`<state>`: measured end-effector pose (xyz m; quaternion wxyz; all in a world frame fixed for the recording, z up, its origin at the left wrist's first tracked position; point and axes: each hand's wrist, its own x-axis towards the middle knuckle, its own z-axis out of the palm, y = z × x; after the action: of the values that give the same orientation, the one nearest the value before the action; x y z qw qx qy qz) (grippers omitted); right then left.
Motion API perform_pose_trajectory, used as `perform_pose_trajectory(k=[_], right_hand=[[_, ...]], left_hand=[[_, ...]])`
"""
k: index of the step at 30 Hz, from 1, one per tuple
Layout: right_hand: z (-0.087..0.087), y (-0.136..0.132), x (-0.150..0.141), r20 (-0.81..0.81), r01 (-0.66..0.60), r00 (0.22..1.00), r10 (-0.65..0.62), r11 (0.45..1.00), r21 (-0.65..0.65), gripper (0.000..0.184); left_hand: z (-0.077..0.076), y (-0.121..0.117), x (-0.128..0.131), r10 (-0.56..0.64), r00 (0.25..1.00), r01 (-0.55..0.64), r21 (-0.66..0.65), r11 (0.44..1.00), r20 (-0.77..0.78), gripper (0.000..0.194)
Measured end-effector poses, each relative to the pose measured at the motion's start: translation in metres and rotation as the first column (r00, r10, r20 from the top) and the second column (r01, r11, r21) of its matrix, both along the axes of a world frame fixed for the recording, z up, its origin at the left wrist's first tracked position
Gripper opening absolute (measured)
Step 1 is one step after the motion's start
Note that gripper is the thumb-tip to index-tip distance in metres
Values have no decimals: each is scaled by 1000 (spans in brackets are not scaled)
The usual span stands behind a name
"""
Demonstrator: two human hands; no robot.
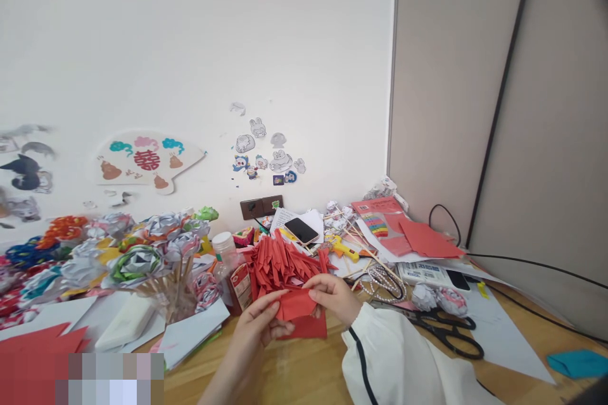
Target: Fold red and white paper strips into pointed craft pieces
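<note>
While the left hand (pixel 259 324) and right hand (pixel 338 297) pinch opposite ends, a red paper rectangle (pixel 297 305) (long axis left-to-right) spans the frame's lower centre. Neither hand is nearer.

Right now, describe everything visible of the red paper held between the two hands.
The red paper is a plain, roughly rectangular piece, matte-looking, held over the wooden table. The left hand grips its left end, the right hand its right end. A red sheet shows just below it; whether the two are joined cannot be told.
</note>
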<state>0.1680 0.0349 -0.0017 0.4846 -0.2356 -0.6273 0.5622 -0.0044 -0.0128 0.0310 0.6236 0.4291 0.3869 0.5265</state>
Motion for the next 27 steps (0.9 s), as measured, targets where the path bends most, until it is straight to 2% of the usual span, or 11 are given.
perform_pose_trajectory(k=[3,5,8,12,15,18,23,27], right_hand=[[3,-4,1,36,53,998,-54,997,50,21],[5,-7,2,105,116,986,-132,983,140,19],[9,-12,2,206,166,951,-232,942,291,17],[13,-17,2,272,164,924,-270,920,357,18],[14,-17,2,280,162,925,-259,931,326,19],[10,-12,2,251,136,949,-189,968,212,21],[0,-1,1,99,82,992,-80,997,-14,32],[0,1,1,58,10,998,-7,998,-56,32]], left_hand=[[4,-2,0,-56,998,56,-12,998,22,22],[3,0,0,-78,997,78,-15,997,24,20],[0,4,-1,-31,999,31,-21,999,-13,22],[-6,11,-3,21,995,-23,-19,1000,-99,24],[-7,13,-4,6,987,-6,1,1000,-164,25],[-6,12,-5,-43,975,50,26,998,-220,24],[-5,11,-4,-116,975,122,18,992,-187,28],[-6,12,-6,-105,979,110,18,994,-175,33]])
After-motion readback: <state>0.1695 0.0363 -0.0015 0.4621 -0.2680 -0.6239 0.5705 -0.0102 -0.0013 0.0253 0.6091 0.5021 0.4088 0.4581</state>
